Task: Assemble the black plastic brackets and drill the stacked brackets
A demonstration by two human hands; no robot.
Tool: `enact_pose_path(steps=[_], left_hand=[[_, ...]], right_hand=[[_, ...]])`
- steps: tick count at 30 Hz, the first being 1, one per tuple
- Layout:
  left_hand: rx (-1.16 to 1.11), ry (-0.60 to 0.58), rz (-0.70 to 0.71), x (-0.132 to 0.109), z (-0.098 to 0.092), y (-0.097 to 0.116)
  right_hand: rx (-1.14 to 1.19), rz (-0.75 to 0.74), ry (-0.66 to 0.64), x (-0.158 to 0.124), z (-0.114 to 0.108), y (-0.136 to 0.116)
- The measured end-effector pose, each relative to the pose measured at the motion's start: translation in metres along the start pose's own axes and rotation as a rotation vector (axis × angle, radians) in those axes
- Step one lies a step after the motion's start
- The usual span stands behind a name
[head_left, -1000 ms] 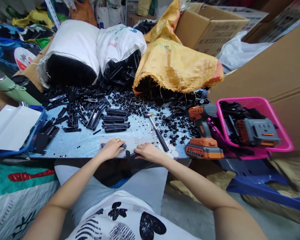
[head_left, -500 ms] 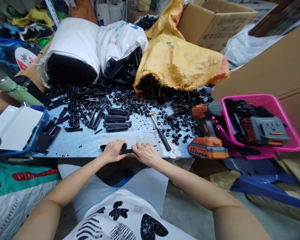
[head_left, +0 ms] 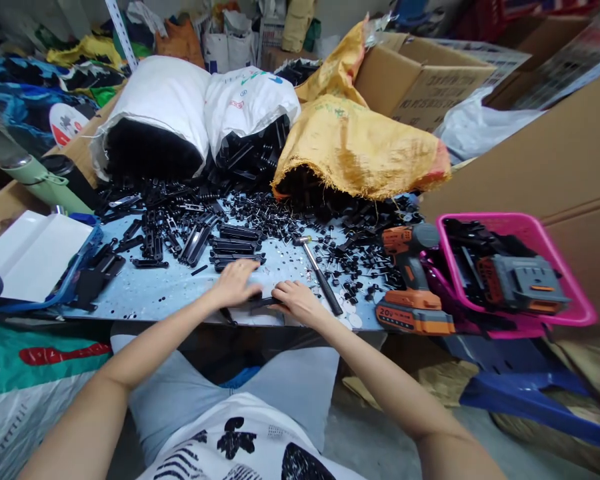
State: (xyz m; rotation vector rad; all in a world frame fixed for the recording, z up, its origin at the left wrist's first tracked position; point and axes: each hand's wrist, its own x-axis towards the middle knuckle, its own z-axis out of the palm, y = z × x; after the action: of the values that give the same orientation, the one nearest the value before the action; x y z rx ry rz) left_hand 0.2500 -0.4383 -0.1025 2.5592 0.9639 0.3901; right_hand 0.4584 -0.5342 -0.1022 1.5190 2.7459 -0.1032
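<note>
My left hand (head_left: 236, 285) is lifted off the table's front edge, fingers stretched out, thumb apart. Its fingertips reach the nearest of the stacked black plastic bars (head_left: 236, 245); whether they touch is unclear. My right hand (head_left: 297, 301) has its fingers bent over the end of a black plastic part (head_left: 264, 302) at the front edge. Another black piece (head_left: 229, 317) pokes out below my left wrist. A hammer (head_left: 322, 276) lies just right of my right hand, with small white discs (head_left: 354, 320) by its handle end.
Loose black bars and pins cover the table's back, spilling from white sacks (head_left: 155, 100) and a yellow sack (head_left: 355, 147). A cordless drill (head_left: 414, 280) stands at right beside a pink basket (head_left: 570, 280). At left are a blue tray (head_left: 87, 250) and a green bottle (head_left: 43, 187).
My left hand has let go of the black part and moved forward toward the stacked bars. My right hand stays on the part. The camera view has tilted up slightly.
</note>
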Motion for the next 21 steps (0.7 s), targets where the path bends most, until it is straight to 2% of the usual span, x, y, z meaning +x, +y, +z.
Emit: enact_pose_path(steps=[1, 3, 5, 7, 10, 13, 17, 19, 21], left_hand=[[0.05, 0.036, -0.112, 0.021, -0.007, -0.009], [0.099, 0.083, -0.226, 0.066, -0.021, -0.034], [0.169, 0.069, -0.339, 0.106, -0.03, -0.061], [0.207, 0.034, -0.392, 0.134, -0.034, -0.085], [0.235, -0.02, -0.395, 0.157, -0.031, -0.106], [0.252, -0.046, -0.363, 0.166, -0.027, -0.112], [0.277, -0.005, -0.319, 0.162, -0.036, -0.102], [0.249, 0.052, -0.287, 0.143, -0.043, -0.091], [0.072, 0.149, -0.275, 0.109, -0.047, -0.078]], right_hand=[[0.008, 0.006, 0.023, -0.003, 0.006, 0.003], [0.037, 0.013, 0.046, -0.009, 0.016, 0.006], [0.076, 0.028, 0.05, -0.016, 0.021, 0.004], [0.125, 0.045, 0.041, -0.022, 0.021, 0.001], [0.243, 0.084, 0.053, -0.021, 0.016, 0.005], [0.281, 0.184, 0.123, -0.003, 0.007, 0.031], [0.167, 0.39, 0.184, 0.046, 0.002, 0.088], [0.035, 0.444, 0.105, 0.069, 0.003, 0.11], [-0.065, 0.424, 0.005, 0.086, 0.006, 0.124]])
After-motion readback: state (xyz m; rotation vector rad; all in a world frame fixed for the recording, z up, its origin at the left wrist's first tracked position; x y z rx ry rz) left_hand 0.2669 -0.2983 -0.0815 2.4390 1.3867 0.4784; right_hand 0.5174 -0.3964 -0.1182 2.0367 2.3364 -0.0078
